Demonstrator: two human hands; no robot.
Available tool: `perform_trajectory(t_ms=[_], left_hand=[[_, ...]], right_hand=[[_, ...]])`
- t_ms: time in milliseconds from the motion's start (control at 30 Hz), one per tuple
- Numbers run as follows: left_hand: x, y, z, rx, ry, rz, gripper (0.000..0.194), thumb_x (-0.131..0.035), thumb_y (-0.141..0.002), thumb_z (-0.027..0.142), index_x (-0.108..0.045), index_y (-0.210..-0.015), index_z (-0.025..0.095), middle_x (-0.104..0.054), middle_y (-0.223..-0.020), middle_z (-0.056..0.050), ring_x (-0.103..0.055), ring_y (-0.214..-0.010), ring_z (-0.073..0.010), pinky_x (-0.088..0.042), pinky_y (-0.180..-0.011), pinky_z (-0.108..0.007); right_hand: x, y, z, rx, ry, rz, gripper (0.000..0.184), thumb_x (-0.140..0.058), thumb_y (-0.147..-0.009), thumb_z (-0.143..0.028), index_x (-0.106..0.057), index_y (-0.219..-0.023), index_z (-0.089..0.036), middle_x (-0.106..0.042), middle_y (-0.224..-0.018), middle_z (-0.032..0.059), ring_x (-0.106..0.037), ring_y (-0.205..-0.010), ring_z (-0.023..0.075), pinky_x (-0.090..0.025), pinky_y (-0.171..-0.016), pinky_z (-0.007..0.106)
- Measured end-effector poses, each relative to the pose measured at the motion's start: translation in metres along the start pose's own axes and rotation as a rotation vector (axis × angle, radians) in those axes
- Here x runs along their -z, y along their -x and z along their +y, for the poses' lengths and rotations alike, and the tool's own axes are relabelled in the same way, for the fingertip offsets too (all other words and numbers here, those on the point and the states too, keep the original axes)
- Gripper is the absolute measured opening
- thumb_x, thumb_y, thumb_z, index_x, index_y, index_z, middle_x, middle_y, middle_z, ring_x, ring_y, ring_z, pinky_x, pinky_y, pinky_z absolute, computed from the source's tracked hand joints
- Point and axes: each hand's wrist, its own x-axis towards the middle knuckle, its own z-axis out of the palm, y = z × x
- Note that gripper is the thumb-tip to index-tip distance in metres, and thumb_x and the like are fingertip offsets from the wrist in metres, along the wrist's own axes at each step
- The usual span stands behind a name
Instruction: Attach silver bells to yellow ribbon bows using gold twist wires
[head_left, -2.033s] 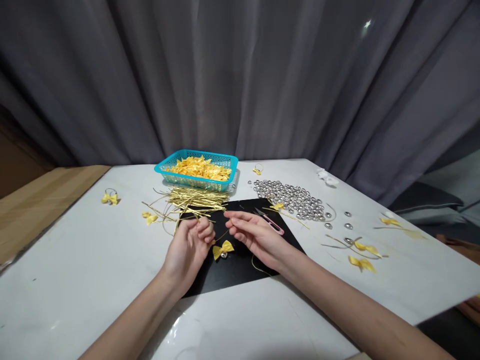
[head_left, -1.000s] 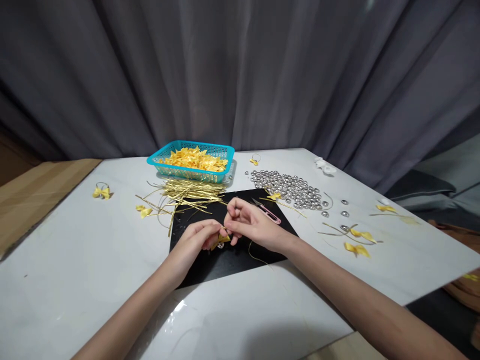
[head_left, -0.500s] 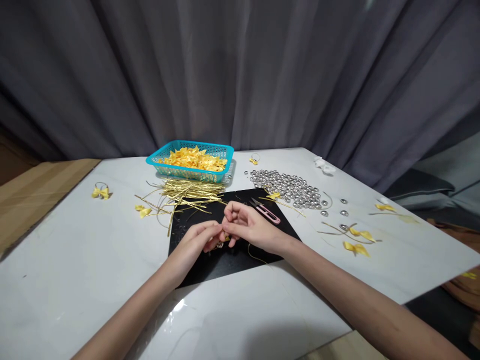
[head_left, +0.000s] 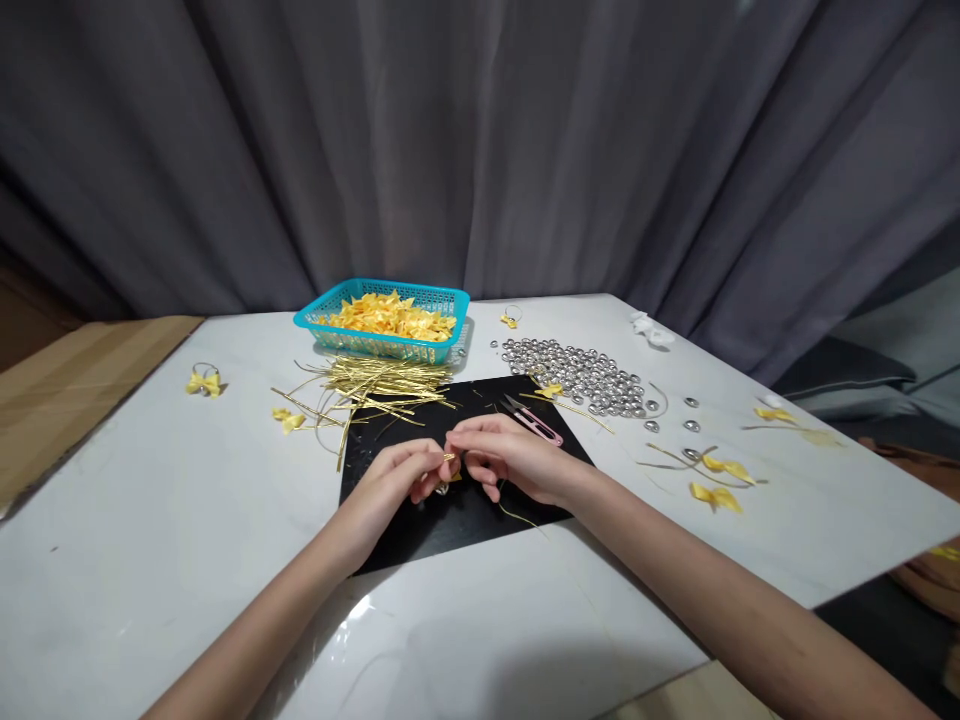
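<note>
Both my hands meet over a black mat [head_left: 465, 520] on the white table. My left hand [head_left: 390, 485] pinches a small yellow ribbon bow [head_left: 450, 458], mostly hidden by the fingers, with a silver bell [head_left: 442, 489] hanging under it. My right hand [head_left: 510, 460] pinches the thin gold wire tie at the bow, fingertip to fingertip with the left. A loose end of gold wire [head_left: 517, 515] trails on the mat below my right wrist.
Pink thread snips [head_left: 534, 420] lie on the mat's far right. Behind are a pile of gold wire ties [head_left: 375, 385], a teal basket [head_left: 386, 345] of yellow bows and a heap of silver bells [head_left: 577, 375]. Loose bows [head_left: 716, 495] and a bow on a ring [head_left: 202, 382] lie scattered.
Two seconds ago the hands were apart with the bow hanging on the wire between them. They have since closed together on the bow, and the right fingers have shifted slightly lower.
</note>
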Motion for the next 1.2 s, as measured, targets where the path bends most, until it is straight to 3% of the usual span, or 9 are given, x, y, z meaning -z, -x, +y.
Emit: perform_trajectory(t_ms=[300,400,633,833,1200], left_hand=[[0.001,0.002,0.002,-0.005,-0.008,0.028,0.023,-0.050,-0.077,0.030,-0.054,-0.060,0.017,-0.040,-0.054,0.004,-0.033,-0.054,-0.0103,-0.024,-0.053,-0.025],[0.001,0.003,0.002,-0.027,-0.021,0.027,0.022,-0.051,-0.076,0.031,-0.055,-0.060,0.017,-0.042,-0.054,0.004,-0.035,-0.054,-0.0104,-0.026,-0.054,-0.025],[-0.003,0.005,0.011,-0.034,-0.131,0.100,0.026,-0.052,-0.075,0.036,-0.053,-0.056,0.018,-0.042,-0.052,0.003,-0.037,-0.053,-0.0121,-0.029,-0.053,-0.026],[-0.006,0.005,0.015,-0.015,-0.176,0.092,0.027,-0.051,-0.072,0.039,-0.054,-0.055,0.018,-0.042,-0.051,0.003,-0.036,-0.052,-0.0122,-0.029,-0.053,-0.026],[-0.006,0.004,0.015,-0.021,-0.183,0.095,0.026,-0.052,-0.071,0.038,-0.056,-0.057,0.017,-0.048,-0.053,0.002,-0.042,-0.054,-0.0125,-0.034,-0.054,-0.026]], right_hand=[[0.003,0.001,-0.006,0.047,-0.002,-0.017,0.022,-0.069,-0.065,-0.030,-0.057,-0.069,-0.012,-0.050,-0.059,-0.0035,-0.038,-0.045,0.0023,-0.049,-0.043,0.016],[0.002,0.001,-0.005,0.116,-0.050,0.038,0.024,-0.070,-0.065,-0.032,-0.056,-0.070,-0.013,-0.052,-0.062,-0.0036,-0.037,-0.044,0.0017,-0.048,-0.041,0.016],[-0.002,0.003,-0.004,0.150,0.025,0.009,0.015,-0.064,-0.069,-0.025,-0.054,-0.066,-0.014,-0.043,-0.051,-0.0066,-0.034,-0.041,0.0024,-0.046,-0.039,0.015],[-0.001,0.002,-0.001,0.128,0.146,0.020,0.015,-0.061,-0.069,-0.026,-0.053,-0.066,-0.014,-0.052,-0.059,-0.0042,-0.048,-0.041,0.0033,-0.042,-0.037,0.014],[-0.003,0.001,0.000,0.137,0.191,0.045,0.017,-0.064,-0.069,-0.026,-0.054,-0.065,-0.013,-0.052,-0.059,-0.0035,-0.047,-0.046,0.0039,-0.046,-0.039,0.014]])
